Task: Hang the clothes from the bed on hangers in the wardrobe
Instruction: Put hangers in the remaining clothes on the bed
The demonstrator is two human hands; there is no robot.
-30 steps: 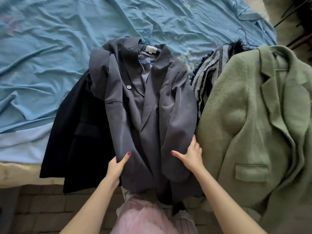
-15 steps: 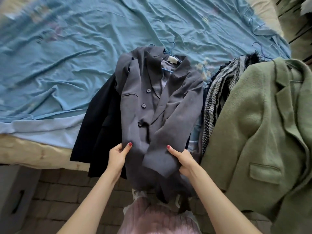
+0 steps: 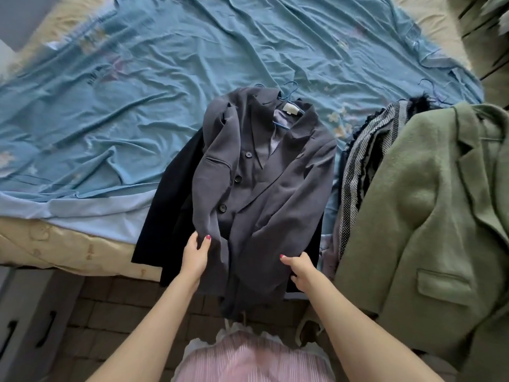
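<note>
Head view: my left hand and right hand pinch grey blazer hem, hanger already inside; next, lift by hook toward wardrobe.

- We face a bed spread with a sheet.
- Straight ahead of us a buttoned jacket lies on a hanger, its hem over the near bed edge.
- It rests on another jacket, which shows to its left.
- To its right lies a woven garment; right of that, overlapping it, a coat.
- Our left hand and right hand grip the buttoned jacket's lower part.
</note>
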